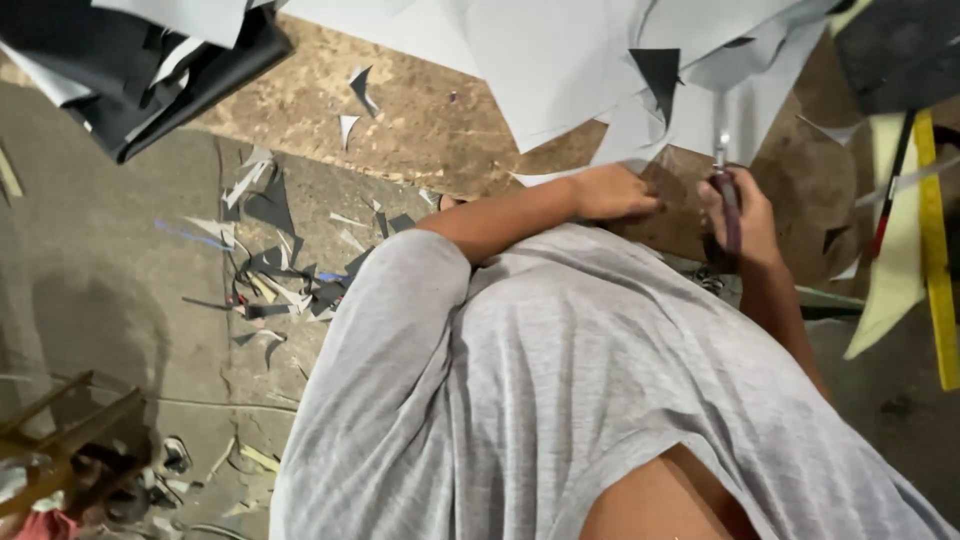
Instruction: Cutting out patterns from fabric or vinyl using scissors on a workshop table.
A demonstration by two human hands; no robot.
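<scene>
Right hand (745,215) grip is wrapped tight round the dark handles of a pair of scissors (725,195). Scissors' long axis runs roughly up-frame, away from the body; metal blades point at the edge of the grey sheet material (560,70) and their tips sit right at it. I can't tell whether the blades are apart or together, too small.

Left hand (615,192) lies flat, fingers together, pressing down on a corner of the same grey sheet, just beside the scissors. It's clamped on nothing, only pinning the sheet to the table (430,120), a worn brown board.

The sheets overlap in a loose pile across the top of the table, with one dark triangular piece (658,68) among them. A few small offcuts lie on the bare board.

Further out: a folded black-and-grey stack (140,70) at top left, hanging off the table corner. Scrap offcuts (270,270) litter the concrete floor (90,280) below, grey and dark slivers. A yellow ruler (938,250) stands lengthwise up-frame at the right edge, with a pale yellow sheet (895,270) beside it.

No containers in view that I can make out.
</scene>
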